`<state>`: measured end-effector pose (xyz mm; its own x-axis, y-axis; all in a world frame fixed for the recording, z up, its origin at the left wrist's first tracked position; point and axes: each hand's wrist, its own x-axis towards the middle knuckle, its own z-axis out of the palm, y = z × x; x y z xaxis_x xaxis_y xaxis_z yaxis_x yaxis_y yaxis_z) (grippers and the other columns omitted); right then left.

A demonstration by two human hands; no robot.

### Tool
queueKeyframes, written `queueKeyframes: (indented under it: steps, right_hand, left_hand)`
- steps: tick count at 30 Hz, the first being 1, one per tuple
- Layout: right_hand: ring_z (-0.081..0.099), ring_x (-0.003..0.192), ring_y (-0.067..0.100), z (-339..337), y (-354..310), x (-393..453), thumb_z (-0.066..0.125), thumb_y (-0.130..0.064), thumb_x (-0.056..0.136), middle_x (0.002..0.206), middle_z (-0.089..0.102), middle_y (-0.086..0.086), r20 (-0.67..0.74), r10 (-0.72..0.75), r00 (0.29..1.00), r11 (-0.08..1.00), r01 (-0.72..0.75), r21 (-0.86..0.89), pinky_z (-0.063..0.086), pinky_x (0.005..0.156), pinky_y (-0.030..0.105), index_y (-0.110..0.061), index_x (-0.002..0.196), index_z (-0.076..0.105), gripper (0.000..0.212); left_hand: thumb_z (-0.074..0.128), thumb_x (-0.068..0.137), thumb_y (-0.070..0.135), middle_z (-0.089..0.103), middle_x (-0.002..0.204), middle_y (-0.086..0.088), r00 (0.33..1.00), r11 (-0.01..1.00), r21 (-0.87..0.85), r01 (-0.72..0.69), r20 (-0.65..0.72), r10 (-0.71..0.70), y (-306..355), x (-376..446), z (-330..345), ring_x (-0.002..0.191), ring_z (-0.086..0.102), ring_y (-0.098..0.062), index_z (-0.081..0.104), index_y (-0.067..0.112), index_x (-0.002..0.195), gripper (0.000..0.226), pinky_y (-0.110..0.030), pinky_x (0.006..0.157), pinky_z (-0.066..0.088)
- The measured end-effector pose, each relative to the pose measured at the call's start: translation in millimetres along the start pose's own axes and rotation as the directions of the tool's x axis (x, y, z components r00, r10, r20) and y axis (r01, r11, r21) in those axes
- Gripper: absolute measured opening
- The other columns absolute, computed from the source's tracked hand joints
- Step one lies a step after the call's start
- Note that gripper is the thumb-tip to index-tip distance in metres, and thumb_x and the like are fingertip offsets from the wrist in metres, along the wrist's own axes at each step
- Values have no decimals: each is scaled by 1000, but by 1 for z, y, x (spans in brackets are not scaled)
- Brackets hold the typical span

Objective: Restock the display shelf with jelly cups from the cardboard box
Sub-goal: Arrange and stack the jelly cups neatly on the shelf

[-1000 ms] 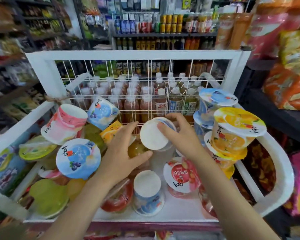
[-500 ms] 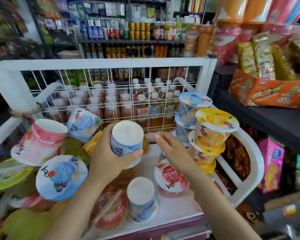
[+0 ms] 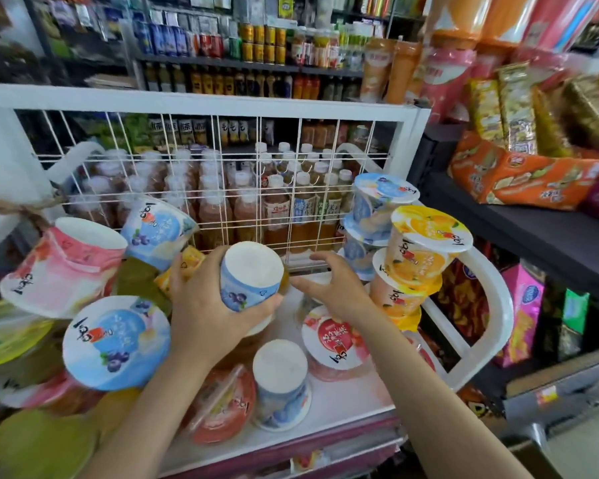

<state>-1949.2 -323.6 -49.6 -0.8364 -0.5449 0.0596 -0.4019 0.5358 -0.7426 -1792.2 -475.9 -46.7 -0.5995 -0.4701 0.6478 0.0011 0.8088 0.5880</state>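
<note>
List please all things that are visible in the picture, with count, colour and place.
held jelly cup: one, blue, upside down, in left hand
blue cups: several, lying at left, stacked at right, one upside down in front
orange cups: a stack, right side
pink cup: one, lying at far left
red-lid cup: one, under right wrist
wire grid: one, white, behind the cups
bottles: many, behind the grid
left hand: fingers round the held cup
right hand: open, holds nothing

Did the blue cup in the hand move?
Yes. The blue cup went from right hand to left hand, leftward along the wire grille.
</note>
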Motion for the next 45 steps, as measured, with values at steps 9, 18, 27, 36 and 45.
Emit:
queueKeyframes:
  steps: [9,18,27,36,45]
  right_hand:
    - [52,98,15,8,-14,10,78,-41,76,129,59,0,233,112,966,955,-40,-292,43,77,29,-32,135,52,65]
    - [59,108,26,9,-14,9,79,-46,70,120,63,5,88,74,993,927,-36,-373,50,82,34,-20,128,51,69]
    - [51,101,18,6,-25,2,79,-35,76,110,52,-1,-314,-151,937,988,137,-65,39,77,28,-16,122,52,57]
    - [73,95,26,11,-47,-13,68,-38,85,114,70,13,96,324,941,331,-208,920,60,81,49,-3,125,51,57]
    - [65,112,29,2,-34,-30,60,-12,94,135,54,2,269,13,963,589,-225,776,59,80,47,-51,144,23,74]
  left_hand:
    - [62,62,81,50,113,23,1000,1000,-9,11,11,-11,-11,-3,-10,117,46,-6,49,28,125,83,-56,115,24]
    - [65,63,76,48,120,19,1000,1000,18,20,-1,-20,-11,-5,-9,121,40,-5,48,24,130,86,-52,114,25]
    - [67,63,74,47,122,21,1000,999,23,23,-11,-23,-15,-6,-6,119,29,7,47,25,131,87,-50,116,23]
    - [69,61,72,46,115,25,998,999,-4,32,-45,-32,-10,-6,-8,116,15,31,47,26,127,83,-59,109,32]
    - [72,60,71,35,119,53,997,994,-90,70,-38,-73,-11,-2,-10,118,37,3,48,31,126,81,-59,106,38]
